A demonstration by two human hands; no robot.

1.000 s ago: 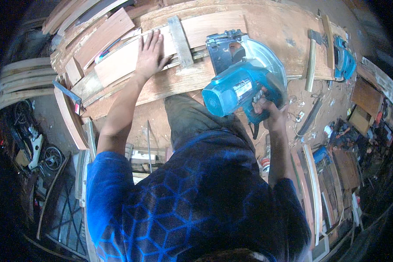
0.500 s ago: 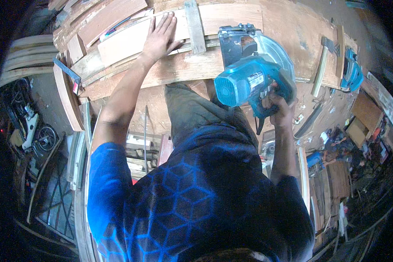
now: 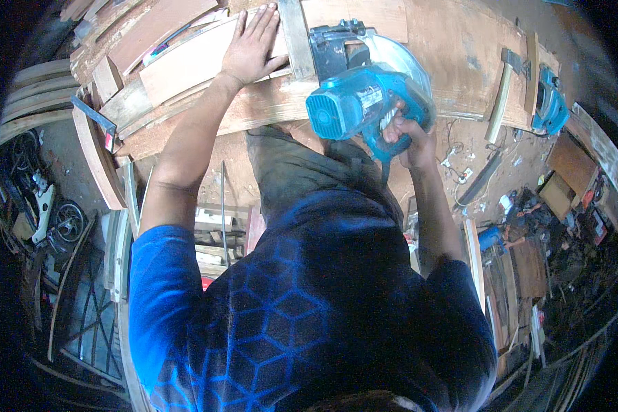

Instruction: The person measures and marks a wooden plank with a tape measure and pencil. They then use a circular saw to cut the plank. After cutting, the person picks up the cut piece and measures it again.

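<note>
My left hand (image 3: pixel 253 49) lies flat, fingers stretched out, on a pale board (image 3: pixel 192 60) on the workbench (image 3: pixel 460 75). Just right of that hand, a narrow grey wood strip (image 3: pixel 295 40) crosses over the board. My right hand (image 3: pixel 408 134) is wrapped round the rear handle of a teal circular saw (image 3: pixel 350 103). The saw's dark base plate (image 3: pixel 329 51) is close against the right side of the strip. Its blade is hidden by the guard, and I cannot tell whether it touches the wood.
A carpenter's square (image 3: pixel 95 118) lies at the bench's left end, near a small wood block (image 3: pixel 106 79). At the right end are a hammer (image 3: pixel 507 89) and a second teal power tool (image 3: pixel 549 103). Timber offcuts lie below the bench. A motorcycle (image 3: pixel 44 206) stands at the far left.
The circular saw in my right hand has moved left, up to the grey strip. My left hand stays flat on the board; the whole view has shifted slightly.
</note>
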